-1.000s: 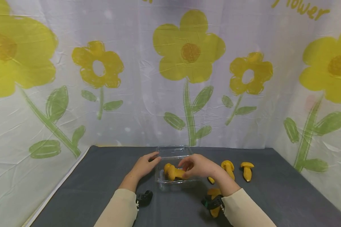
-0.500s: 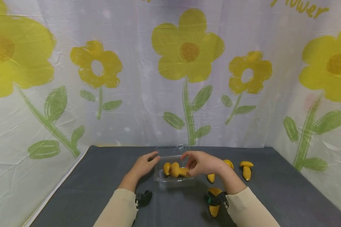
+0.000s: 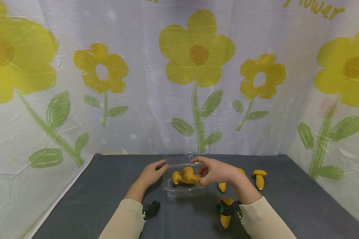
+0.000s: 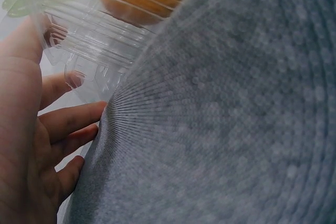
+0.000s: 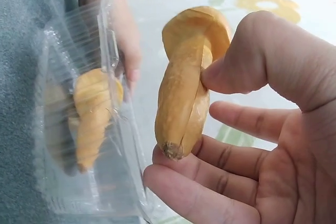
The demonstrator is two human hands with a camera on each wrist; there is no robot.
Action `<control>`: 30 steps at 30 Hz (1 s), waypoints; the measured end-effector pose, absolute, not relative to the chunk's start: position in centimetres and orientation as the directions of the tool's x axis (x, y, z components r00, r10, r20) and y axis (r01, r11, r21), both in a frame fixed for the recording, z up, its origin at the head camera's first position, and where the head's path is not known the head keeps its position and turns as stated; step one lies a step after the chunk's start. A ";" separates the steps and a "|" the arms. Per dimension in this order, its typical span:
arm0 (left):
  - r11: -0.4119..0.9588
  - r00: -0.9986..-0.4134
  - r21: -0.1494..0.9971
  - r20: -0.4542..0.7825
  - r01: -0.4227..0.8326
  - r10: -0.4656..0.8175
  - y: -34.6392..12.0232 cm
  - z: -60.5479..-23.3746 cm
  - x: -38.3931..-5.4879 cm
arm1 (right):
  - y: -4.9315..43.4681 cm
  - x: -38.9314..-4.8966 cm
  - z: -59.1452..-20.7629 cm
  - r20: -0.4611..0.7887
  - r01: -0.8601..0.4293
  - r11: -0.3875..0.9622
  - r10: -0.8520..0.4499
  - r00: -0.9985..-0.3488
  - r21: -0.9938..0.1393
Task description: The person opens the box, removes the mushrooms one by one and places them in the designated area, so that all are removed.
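In the head view, my right hand is over the right part of a clear plastic box. A yellow-brown mushroom is pinched between its thumb and fingers; the right wrist view shows the cap up and the stem end down. Another mushroom lies inside the box, seen through the wall in the right wrist view. At the box's left side is my left hand, its fingers fairly straight. The left wrist view shows this hand's fingertips at the clear plastic, beside the dark cloth.
Right of the box lie more mushrooms on the dark cloth: one upright-looking mushroom, one mushroom partly behind the right hand, and one mushroom under the right wrist. The box's clear lid stands raised behind it. A flower-printed curtain closes off the back.
My right hand has shifted slightly right and up, and the mushroom in its fingers has risen and moved right, away from the other mushroom. The left hand stays at the box's side.
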State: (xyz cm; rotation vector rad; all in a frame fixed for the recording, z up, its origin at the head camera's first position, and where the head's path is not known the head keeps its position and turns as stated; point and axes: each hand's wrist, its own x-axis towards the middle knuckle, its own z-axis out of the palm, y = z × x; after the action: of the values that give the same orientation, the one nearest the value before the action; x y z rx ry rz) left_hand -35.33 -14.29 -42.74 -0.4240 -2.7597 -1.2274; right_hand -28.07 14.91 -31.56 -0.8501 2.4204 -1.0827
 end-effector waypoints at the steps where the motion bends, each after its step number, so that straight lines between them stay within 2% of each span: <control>1: 0.638 -0.957 0.714 0.194 0.288 0.215 -14.3 -42.7 -35.3 | 15.0 -28.1 -31.5 -0.074 -0.376 0.526 -0.649 -0.757 -0.763; 11: 0.640 -0.955 0.709 0.201 0.296 0.218 -14.2 -42.6 -35.3 | 16.6 -28.0 -30.6 -0.089 -0.385 0.579 -0.626 -0.775 -0.719; 16: 0.637 -0.956 0.713 0.204 0.293 0.212 -14.3 -43.0 -35.4 | 17.9 -27.6 -30.3 -0.120 -0.344 0.584 -0.611 -0.782 -0.736; 24: 0.610 -0.959 0.741 0.193 0.280 0.207 -14.6 -42.6 -35.7 | 20.7 -27.1 -29.9 -0.191 -0.203 0.567 -0.558 -0.807 -0.798; 30: 0.635 -0.963 0.725 0.185 0.268 0.195 -14.5 -42.7 -35.7 | 22.9 -26.2 -29.4 -0.282 -0.055 0.611 -0.441 -0.852 -0.790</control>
State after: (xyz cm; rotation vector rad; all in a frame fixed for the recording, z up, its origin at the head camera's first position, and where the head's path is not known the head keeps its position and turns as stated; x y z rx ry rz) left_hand -35.74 -14.48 -42.66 -0.3916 -2.7590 -1.2461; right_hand -26.22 22.92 -29.38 -0.3930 2.3835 -1.1472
